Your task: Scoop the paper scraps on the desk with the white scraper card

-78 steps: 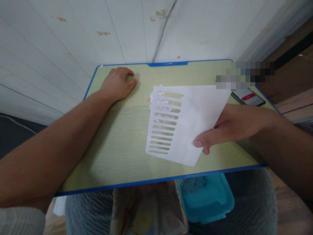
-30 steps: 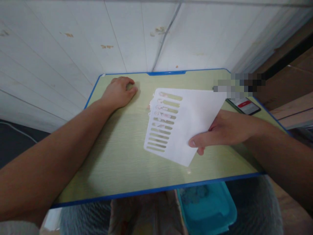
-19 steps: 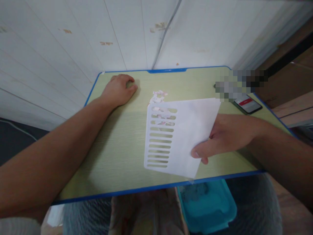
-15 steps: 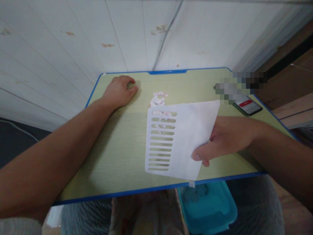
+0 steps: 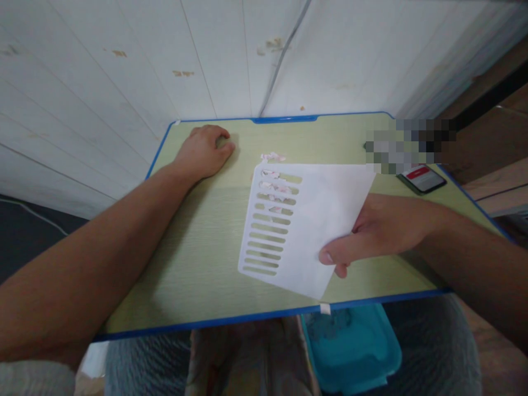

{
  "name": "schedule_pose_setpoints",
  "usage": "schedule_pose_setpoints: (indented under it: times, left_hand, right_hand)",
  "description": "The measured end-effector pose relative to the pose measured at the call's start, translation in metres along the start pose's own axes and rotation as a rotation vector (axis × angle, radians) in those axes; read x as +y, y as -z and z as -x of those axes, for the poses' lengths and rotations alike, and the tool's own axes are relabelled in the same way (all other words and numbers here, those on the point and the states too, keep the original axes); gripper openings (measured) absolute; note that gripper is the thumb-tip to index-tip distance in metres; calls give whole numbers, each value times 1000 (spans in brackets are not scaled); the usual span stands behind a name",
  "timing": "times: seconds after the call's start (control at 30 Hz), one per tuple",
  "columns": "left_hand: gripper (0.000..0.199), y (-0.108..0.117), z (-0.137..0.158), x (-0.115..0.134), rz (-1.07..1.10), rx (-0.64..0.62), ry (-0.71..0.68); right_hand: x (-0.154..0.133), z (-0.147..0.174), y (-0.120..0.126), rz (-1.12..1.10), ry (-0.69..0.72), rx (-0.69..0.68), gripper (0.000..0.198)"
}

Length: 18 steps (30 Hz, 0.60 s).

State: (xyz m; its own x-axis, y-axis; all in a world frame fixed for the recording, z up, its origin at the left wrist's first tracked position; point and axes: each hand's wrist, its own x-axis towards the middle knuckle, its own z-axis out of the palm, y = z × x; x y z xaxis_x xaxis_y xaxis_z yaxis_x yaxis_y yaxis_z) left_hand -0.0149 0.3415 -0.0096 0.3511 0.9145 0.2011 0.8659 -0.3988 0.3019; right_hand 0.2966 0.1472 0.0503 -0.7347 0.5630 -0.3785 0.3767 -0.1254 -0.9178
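My right hand (image 5: pixel 371 236) grips a flat white slotted plastic board (image 5: pixel 311 220) by its right edge, thumb on top and fingers underneath. The board is tilted over the table (image 5: pixel 198 247), and its row of long slots faces left. Small torn paper scraps (image 5: pixel 273 157) lie at its far left corner, and more show through the upper slots. Whether the board touches the tabletop I cannot tell. My left hand (image 5: pixel 206 151) rests at the table's far left, holding nothing, with a gap between thumb and curled forefinger.
A phone (image 5: pixel 424 180) lies by the right edge, beside a blurred-out patch. Below the front edge stands a turquoise bin (image 5: pixel 355 352) with greyish bits inside. A grey cable (image 5: pixel 284 52) runs down the white panelled wall (image 5: pixel 136 33) behind the table's blue rim.
The white board has turned slightly clockwise, its slotted side shifting away from me over more of the paper scraps. My left hand has stayed in place.
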Motion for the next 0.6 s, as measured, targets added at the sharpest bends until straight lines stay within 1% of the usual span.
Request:
schedule_pose_setpoints:
  times: [0.1,0.2,0.27,0.37,0.43,0.53,0.6]
  left_hand:
    - [59,0,0,0,2,22,-16]
    - [50,-2,0,-2,4,39,-25]
    - [48,-2,-1,-3,-5,50,-25]
    - [52,-2,-1,-4,-4,47,-18]
    - [58,-2,-1,-4,2,34,-19]
    - [56,-4,-1,-5,7,36,-20]
    - [49,-7,-2,-6,20,64,-23]
  right_hand:
    - [-5,-1,-4,-44,-13,-9,7]
    - [-8,-1,-5,-68,-26,-29,5]
    - [-6,-1,-4,-52,-23,-28,6]
    - [-2,-1,-1,-15,18,10,12]
    - [1,-3,2,-3,108,107,17]
    - [1,-7,6,41,266,396,28]
    - [0,-10,7,100,315,556,34]
